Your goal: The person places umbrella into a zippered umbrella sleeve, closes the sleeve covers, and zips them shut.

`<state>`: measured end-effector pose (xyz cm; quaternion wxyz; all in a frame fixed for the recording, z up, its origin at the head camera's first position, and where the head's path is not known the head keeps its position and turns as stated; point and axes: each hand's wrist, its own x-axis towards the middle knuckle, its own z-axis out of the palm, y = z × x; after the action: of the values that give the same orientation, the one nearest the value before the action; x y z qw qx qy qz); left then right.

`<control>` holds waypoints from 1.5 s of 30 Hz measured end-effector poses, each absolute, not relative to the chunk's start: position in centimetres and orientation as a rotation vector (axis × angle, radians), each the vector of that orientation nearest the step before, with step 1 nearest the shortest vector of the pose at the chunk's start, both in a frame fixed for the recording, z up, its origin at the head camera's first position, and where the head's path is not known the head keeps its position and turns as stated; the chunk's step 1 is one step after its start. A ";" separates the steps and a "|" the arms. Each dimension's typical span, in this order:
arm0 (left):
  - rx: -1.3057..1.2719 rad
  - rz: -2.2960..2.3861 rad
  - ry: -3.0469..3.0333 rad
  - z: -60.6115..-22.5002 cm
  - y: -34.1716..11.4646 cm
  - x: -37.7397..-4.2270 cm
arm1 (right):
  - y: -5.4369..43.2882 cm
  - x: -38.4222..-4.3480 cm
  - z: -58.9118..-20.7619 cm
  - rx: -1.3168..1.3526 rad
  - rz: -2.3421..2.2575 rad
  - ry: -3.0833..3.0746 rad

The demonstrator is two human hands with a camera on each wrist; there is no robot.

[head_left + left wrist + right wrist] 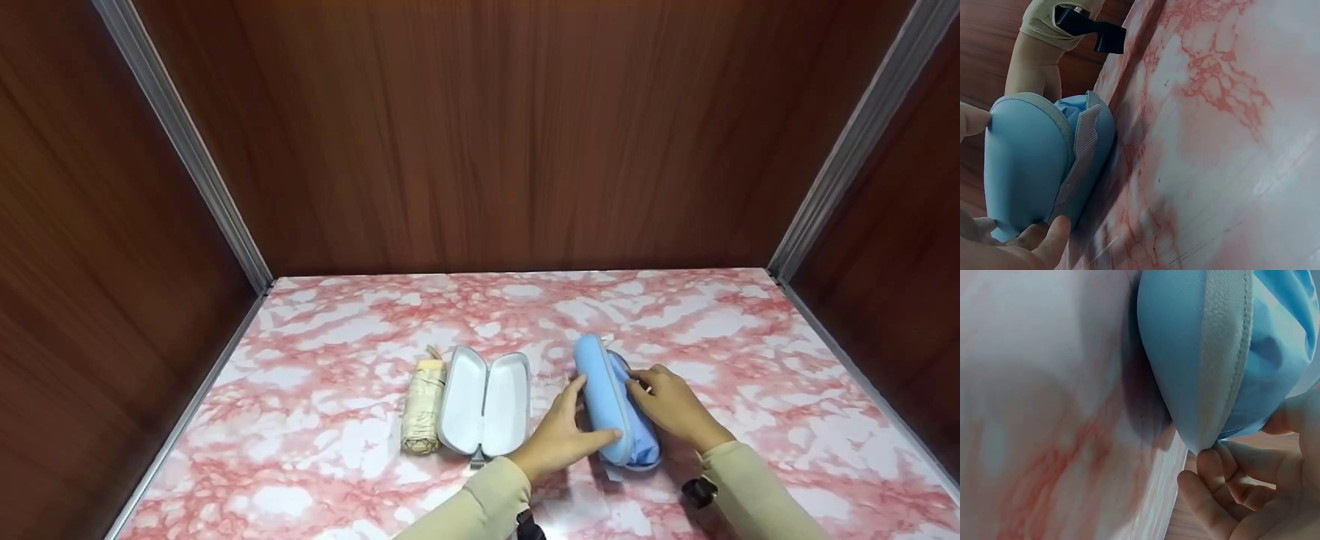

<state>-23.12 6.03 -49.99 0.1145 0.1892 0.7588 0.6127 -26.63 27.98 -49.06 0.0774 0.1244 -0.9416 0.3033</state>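
A long light-blue zippered case (600, 397) lies partly open on the table, its lid half raised on the left. Crumpled blue fabric (1275, 354) shows inside it. My left hand (559, 439) holds the lid half from the left, thumb on its near end and fingers along its outer side. On the case's right side, my right hand (675, 405) has thumb and fingers bent at the edge and pinches there, as the right wrist view shows. The zip edge (1081, 146) runs between the two halves.
Left of my hands an open hard case (506, 405), pale grey-white inside, lies spread on the table. A folded beige umbrella (424, 409) lies along its left side. Brown wood-grain panels (480, 135) stand behind and beside the red-and-white marbled table (315, 390).
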 end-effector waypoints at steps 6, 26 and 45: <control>0.596 1.646 2.391 -50.0 6.4 -23.1 | 28.3 -26.7 -49.0 0.362 0.932 -2.836; 0.689 1.375 2.587 -49.7 7.6 -22.8 | 29.2 -26.7 -49.2 0.371 1.091 -2.865; 0.663 1.313 2.664 -50.1 9.2 -22.4 | 30.1 -26.6 -49.7 0.349 1.245 -2.821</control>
<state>-22.42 9.18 -50.15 0.0491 0.2177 0.8744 0.4309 -26.65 30.08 -49.74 0.0193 0.1126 -0.9089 0.4011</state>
